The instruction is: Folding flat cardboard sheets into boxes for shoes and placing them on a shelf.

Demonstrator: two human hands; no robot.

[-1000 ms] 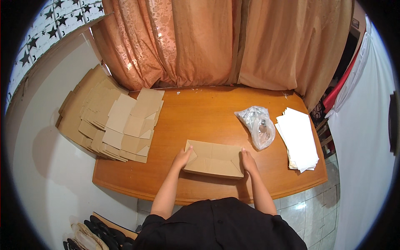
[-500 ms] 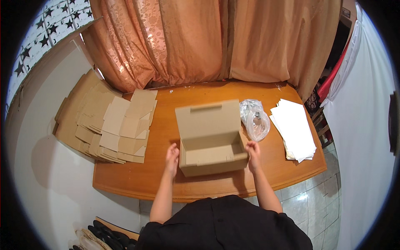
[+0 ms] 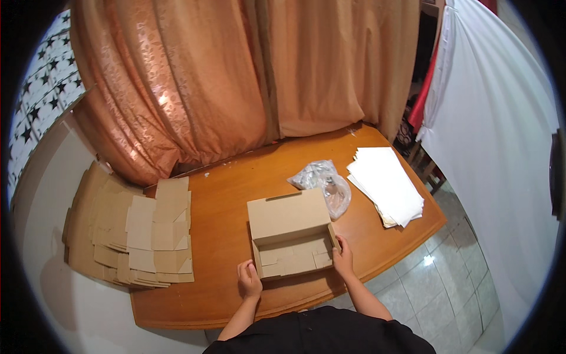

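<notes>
A brown cardboard box [image 3: 289,242] stands on the wooden table in front of me, its lid [image 3: 289,217] tilted back with a slot near the top edge. Inside, the bottom shows folded flaps and nothing else. My right hand [image 3: 343,258] grips the box's right wall near the front corner, fingers bent over the edge. Beside the front left corner is my left hand [image 3: 249,281], fingers loosely curled and slightly apart; whether it touches the cardboard is hard to make out.
Flattened cardboard boxes [image 3: 141,233] lie stacked on the table's left side. Behind the box sits a clear plastic bag [image 3: 336,194] with small contents. White paper sheets [image 3: 386,183] are piled at the right. Orange curtains [image 3: 218,82] hang along the table's [image 3: 221,236] far edge.
My view has shifted, so the table appears lower and turned. The box's front has come down level on the table, and my right hand has closed on its right wall.
</notes>
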